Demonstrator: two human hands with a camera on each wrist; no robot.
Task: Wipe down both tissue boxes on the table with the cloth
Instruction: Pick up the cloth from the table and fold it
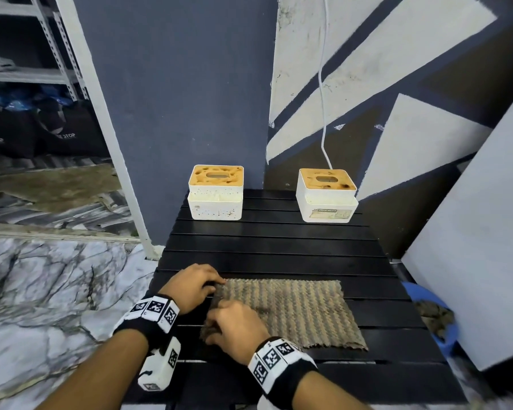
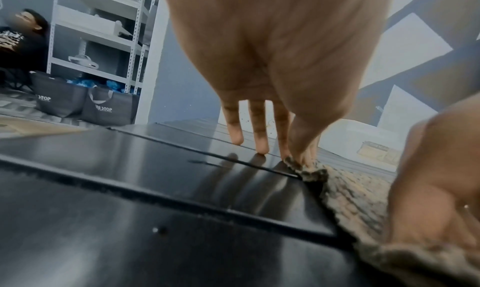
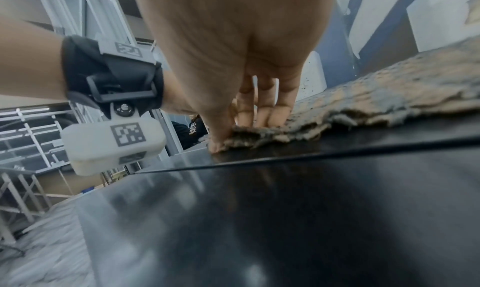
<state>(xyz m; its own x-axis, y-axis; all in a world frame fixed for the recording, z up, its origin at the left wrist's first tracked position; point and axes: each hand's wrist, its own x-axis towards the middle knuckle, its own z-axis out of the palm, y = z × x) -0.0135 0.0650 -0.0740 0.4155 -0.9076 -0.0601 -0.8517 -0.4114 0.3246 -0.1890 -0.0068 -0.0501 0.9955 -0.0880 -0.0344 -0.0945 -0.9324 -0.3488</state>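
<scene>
Tissue boxes, two white square plastic ones with stained tan tops and oval slots, are standing at the far edge of the black slatted table (image 1: 279,244), well apart from each other: the left tissue box (image 1: 216,192) is sitting at the far left corner, and the right tissue box (image 1: 327,195) at the far right, with a worn label on its front face. A brown-grey woven cloth (image 1: 293,309) is lying flat on the near half of the table, well short of both boxes.

Both hands are working at the cloth's left edge. The left hand (image 1: 190,287) is pinching the far left corner of the cloth between thumb and forefinger, while its other fingers (image 2: 235,127) are pointing straight down toward the table surface beside the cloth. The right hand (image 1: 234,329) is pinching the near left corner, thumb against the table and fingers (image 3: 262,110) curling over the fabric, which is bunching slightly there. Each wrist is carrying a black strap with white marker tags.

A white cable (image 1: 323,84) is hanging down the painted wall behind the right tissue box.
</scene>
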